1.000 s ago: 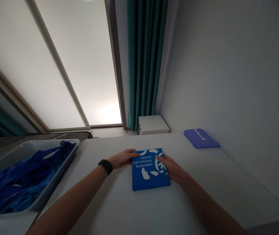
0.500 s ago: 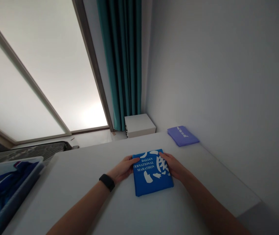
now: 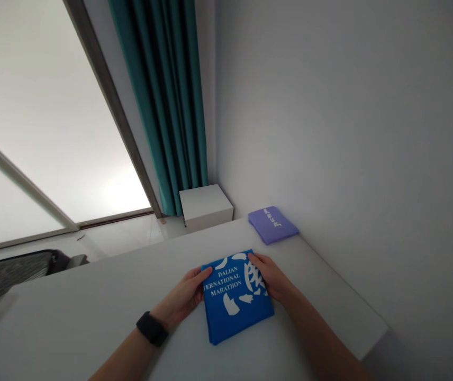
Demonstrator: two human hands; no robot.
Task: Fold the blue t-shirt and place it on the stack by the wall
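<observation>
A folded blue garment [image 3: 236, 299] lies flat on the white table [image 3: 71, 312], printed in white with "DALIAN INTERNATIONAL MARATHON" and large characters. My left hand [image 3: 184, 296] grips its left edge, with the fingers over the top fold. A black wristband [image 3: 152, 328] circles my left wrist. My right hand [image 3: 268, 278] holds the opposite edge, fingertips lying on the print. Part of the lettering is hidden under my left thumb.
A folded purple cloth [image 3: 273, 225] lies on the far table corner against the grey-white wall [image 3: 329, 116]. Beyond the table stand a white cabinet [image 3: 206, 207] and a teal curtain [image 3: 159, 100]. A dark patterned object [image 3: 8, 278] sits low at left.
The whole scene has slid left and the grey bin of blue cloth has left the view. The garment sits lower in the picture, with both hands still on its edges.
</observation>
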